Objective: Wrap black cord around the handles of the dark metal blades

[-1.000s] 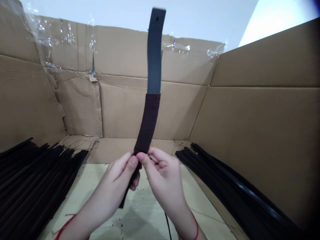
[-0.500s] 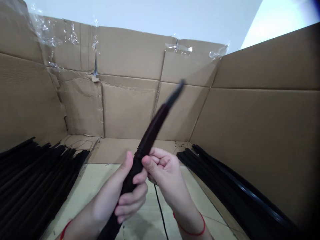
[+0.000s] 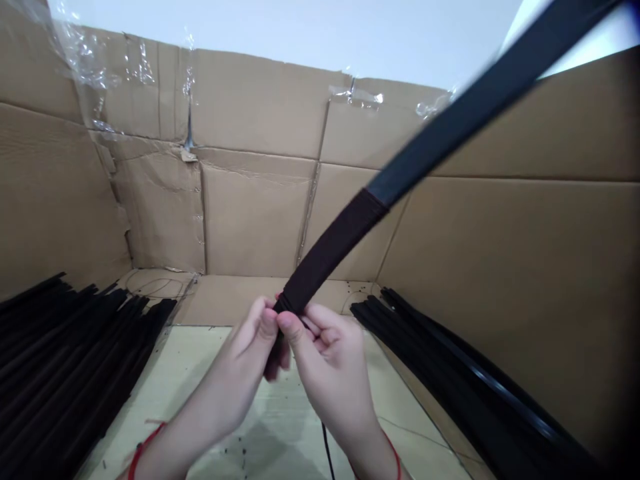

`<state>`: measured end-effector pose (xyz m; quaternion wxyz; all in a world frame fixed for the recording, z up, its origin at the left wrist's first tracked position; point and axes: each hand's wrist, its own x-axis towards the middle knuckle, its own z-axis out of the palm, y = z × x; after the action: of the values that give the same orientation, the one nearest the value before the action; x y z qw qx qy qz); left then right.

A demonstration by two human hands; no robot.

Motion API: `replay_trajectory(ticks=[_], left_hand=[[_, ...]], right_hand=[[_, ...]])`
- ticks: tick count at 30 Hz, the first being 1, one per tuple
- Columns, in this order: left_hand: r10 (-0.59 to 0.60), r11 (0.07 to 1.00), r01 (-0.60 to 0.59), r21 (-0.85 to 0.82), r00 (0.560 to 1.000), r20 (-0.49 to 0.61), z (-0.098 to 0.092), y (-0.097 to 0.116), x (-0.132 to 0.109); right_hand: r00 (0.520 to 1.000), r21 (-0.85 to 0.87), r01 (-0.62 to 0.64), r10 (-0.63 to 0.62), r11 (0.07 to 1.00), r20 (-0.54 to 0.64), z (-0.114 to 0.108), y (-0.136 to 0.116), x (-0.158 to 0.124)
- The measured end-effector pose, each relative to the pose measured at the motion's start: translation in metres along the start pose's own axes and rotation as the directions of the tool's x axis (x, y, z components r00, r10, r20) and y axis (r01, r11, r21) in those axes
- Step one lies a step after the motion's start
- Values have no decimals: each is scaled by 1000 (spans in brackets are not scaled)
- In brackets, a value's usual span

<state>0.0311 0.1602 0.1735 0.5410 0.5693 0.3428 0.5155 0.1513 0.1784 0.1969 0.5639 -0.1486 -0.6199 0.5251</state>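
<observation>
Dark wrapping [image 3: 333, 250] already covers a stretch of the strip [image 3: 440, 140], which slants from the hands toward two o'clock, its far end bare. Left hand [image 3: 243, 367] and right hand [image 3: 333, 367] pinch it at the wrapping's lower edge; loose cord [image 3: 327, 450] hangs toward six o'clock. Coverage below is hidden.

Shiny tape [image 3: 91, 61] on cardboard wall [image 3: 255, 217]

The pale work surface [image 3: 200, 373] carries a few small dark specks [image 3: 244, 452] near its front and one thin thread [image 3: 420, 435] toward its right edge, while dark strips [image 3: 75, 373] and a second dark pile [image 3: 445, 380] lie along its two sides
</observation>
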Motion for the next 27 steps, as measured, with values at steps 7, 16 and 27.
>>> replay_trajectory(ticks=[7, 16, 27], left_hand=[[-61, 978, 112, -176, 960, 273, -12, 7, -8], [-169, 904, 191, -383, 982, 91, -3, 9, -5], [-48, 862, 175, -476, 962, 268, -3, 4, -6]], right_hand=[[987, 81, -78, 65, 994, 148, 1, -4, -2], [995, -35, -51, 53, 998, 78, -2, -5, 0], [985, 62, 6, 5, 998, -175, 10, -6, -7]])
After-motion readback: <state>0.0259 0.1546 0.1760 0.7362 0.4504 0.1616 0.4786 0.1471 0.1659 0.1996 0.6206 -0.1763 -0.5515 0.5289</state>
